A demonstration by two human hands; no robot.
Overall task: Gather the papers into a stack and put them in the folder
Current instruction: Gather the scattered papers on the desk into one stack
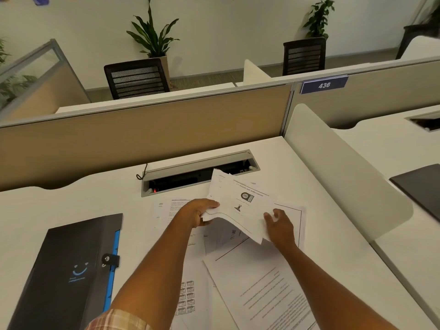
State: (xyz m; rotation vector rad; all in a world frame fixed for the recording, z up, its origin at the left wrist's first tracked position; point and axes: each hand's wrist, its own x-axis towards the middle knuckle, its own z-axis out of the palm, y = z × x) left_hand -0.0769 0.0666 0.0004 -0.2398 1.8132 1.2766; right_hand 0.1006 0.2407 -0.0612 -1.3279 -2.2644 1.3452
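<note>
left hand (198, 211) grips lifted papers (240, 206) — right hand (279, 226) spread open beneath them.

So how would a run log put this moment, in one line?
left hand: gripping lifted papers | right hand: open beside them | folder: closed

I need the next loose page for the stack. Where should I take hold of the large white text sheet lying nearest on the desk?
Grip the large white text sheet at its right long edge, coming in with the right hand. It lies flat and skewed on the white desk, its left part overlapping other printed pages, so that edge is free to lift.
</note>
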